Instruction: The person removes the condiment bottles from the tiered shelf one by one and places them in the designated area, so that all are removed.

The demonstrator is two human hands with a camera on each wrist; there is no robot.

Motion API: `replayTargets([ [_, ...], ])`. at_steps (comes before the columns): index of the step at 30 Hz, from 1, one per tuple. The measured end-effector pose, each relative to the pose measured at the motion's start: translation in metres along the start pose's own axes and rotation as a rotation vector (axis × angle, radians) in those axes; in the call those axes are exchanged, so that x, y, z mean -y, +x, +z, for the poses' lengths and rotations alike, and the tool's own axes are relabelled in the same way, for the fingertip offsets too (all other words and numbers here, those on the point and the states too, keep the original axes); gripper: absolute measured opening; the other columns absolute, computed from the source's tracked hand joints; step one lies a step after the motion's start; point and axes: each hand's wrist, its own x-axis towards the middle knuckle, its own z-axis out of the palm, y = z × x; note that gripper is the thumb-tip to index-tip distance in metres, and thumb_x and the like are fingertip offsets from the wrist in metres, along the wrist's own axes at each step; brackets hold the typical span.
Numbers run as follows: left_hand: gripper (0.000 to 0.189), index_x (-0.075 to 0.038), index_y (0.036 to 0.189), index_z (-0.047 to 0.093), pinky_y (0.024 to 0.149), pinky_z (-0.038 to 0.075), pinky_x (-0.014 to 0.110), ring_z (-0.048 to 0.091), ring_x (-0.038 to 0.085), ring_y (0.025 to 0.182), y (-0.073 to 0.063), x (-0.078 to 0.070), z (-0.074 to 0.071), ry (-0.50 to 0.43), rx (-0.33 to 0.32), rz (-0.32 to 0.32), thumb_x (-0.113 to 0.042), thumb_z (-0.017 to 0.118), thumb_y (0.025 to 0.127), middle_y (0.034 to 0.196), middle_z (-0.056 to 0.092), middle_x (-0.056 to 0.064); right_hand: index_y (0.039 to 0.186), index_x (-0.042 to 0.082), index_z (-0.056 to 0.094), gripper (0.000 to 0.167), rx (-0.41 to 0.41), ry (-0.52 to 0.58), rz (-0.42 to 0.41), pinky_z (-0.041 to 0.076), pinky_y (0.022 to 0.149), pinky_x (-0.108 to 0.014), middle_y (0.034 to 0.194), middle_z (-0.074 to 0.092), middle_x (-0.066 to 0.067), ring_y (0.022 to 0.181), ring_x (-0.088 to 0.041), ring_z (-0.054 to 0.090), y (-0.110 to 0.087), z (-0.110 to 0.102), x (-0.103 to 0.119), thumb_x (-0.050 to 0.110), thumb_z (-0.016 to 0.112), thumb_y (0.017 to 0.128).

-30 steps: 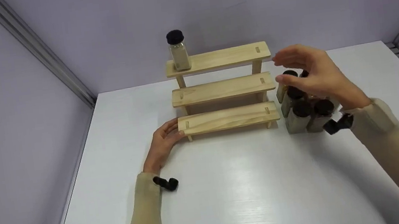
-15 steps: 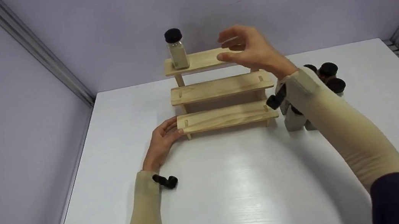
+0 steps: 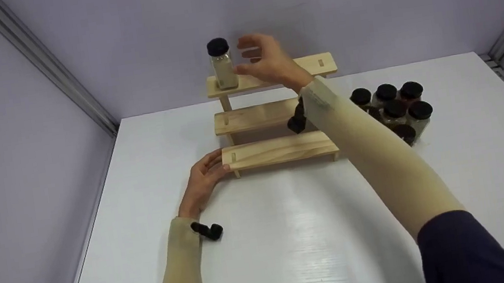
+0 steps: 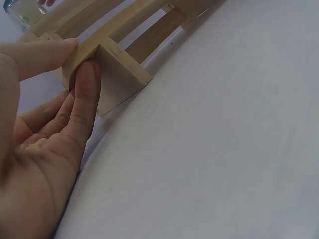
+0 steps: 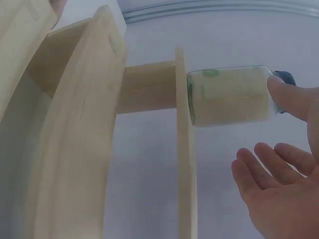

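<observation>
A three-tier wooden shelf rack (image 3: 277, 150) stands against the back wall. At the left end of its lowest step, my left hand (image 3: 204, 179) pinches the board, thumb on top and fingers beneath, as the left wrist view shows up close. On the left of the top step stands an upright glass spice jar (image 3: 224, 69) with a black lid and pale powder inside. My right hand (image 3: 268, 61) is just right of this jar, fingers spread apart from the thumb and holding nothing. In the right wrist view the thumb (image 5: 291, 97) overlaps the jar near its lid.
Several black-lidded jars (image 3: 394, 110) stand clustered on the white table (image 3: 264, 237) to the right of the rack, partly hidden by the right forearm. Pale walls (image 3: 122, 41) close off the back and left side.
My right hand has swung left from above the jar cluster, across the top step, to the jar there. The left hand has kept its hold on the rack.
</observation>
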Motion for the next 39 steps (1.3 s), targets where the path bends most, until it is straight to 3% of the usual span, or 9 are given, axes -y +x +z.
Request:
replayTargets([
  [5,0.065,-0.004,0.157,0.050,0.107,0.058,0.034,0.064,0.028,0.130,-0.002,0.001,0.001,-0.015,0.009,0.007,-0.017,0.077,0.100,0.153,0.056,0.019,0.158,0.002,0.046,0.073,0.007,0.012,0.034,0.048,0.120,-0.033,0.157,0.055,-0.014,0.145,-0.028,0.055,0.007,0.011,-0.001,0.016,0.083,0.096],
  [13,0.063,-0.005,0.157,0.050,0.106,0.058,0.033,0.065,0.028,0.129,-0.003,0.001,0.003,-0.018,0.001,0.004,-0.016,0.077,0.101,0.153,0.057,0.018,0.153,-0.001,0.053,0.061,0.015,0.062,-0.065,0.049,0.119,-0.035,0.147,0.063,-0.017,0.135,-0.028,0.061,0.013,0.025,-0.003,0.009,0.078,0.098],
  [21,0.063,-0.002,0.158,0.049,0.107,0.058,0.032,0.062,0.030,0.133,-0.002,0.000,0.004,-0.014,0.001,0.009,-0.013,0.075,0.102,0.155,0.053,0.021,0.149,0.000,0.058,0.051,-0.027,0.039,-0.070,0.052,0.113,-0.026,0.141,0.067,-0.015,0.129,-0.022,0.064,0.014,0.031,-0.002,0.008,0.074,0.101],
  [30,0.064,-0.003,0.158,0.048,0.106,0.058,0.033,0.063,0.030,0.132,0.001,-0.001,0.004,0.004,0.019,0.010,-0.013,0.075,0.102,0.156,0.053,0.021,0.146,0.005,0.063,0.048,-0.058,0.063,-0.078,0.052,0.112,-0.024,0.139,0.070,-0.011,0.129,-0.018,0.065,0.006,0.021,0.002,0.010,0.076,0.101],
  [39,0.061,-0.005,0.157,0.050,0.106,0.058,0.031,0.064,0.027,0.130,-0.001,0.000,0.003,0.002,0.011,0.005,-0.013,0.075,0.102,0.153,0.056,0.017,0.139,0.006,0.069,0.043,-0.082,0.058,-0.126,0.056,0.107,-0.026,0.128,0.074,-0.010,0.117,-0.018,0.070,-0.009,0.005,0.004,0.010,0.080,0.097],
])
